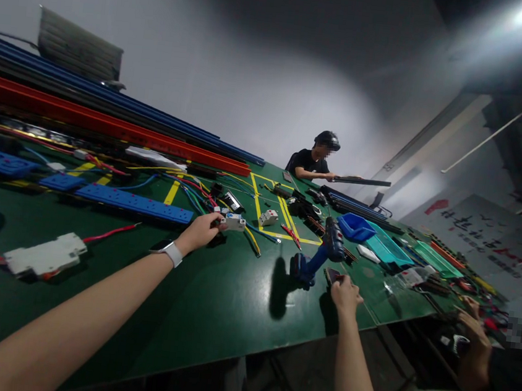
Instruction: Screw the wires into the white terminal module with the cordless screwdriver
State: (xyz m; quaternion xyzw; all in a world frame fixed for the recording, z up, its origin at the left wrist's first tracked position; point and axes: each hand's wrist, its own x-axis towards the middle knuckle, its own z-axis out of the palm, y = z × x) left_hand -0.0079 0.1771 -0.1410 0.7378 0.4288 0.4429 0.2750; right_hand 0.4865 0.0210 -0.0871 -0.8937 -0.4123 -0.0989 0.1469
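My left hand (201,231), with a watch on its wrist, is closed on a white circuit breaker (234,222) just above the table. Wires in several colours lie behind it. Closed on a small dark flat piece (331,276), my right hand (346,295) is near the table's front edge; the fingers partly hide the piece and its kind is unclear. Between my hands a blue cordless drill (317,260) stands upright on its battery. A second white breaker (268,217) sits beyond it, beside red-handled tweezers or pliers (291,236).
On the green table (231,304), a wired white breaker (47,255) lies at left, near a blue socket strip (134,201). A blue bin (355,226) and a teal tray (385,244) are at right. One person (315,161) works at the far end; another person's hand (475,330) is at right.
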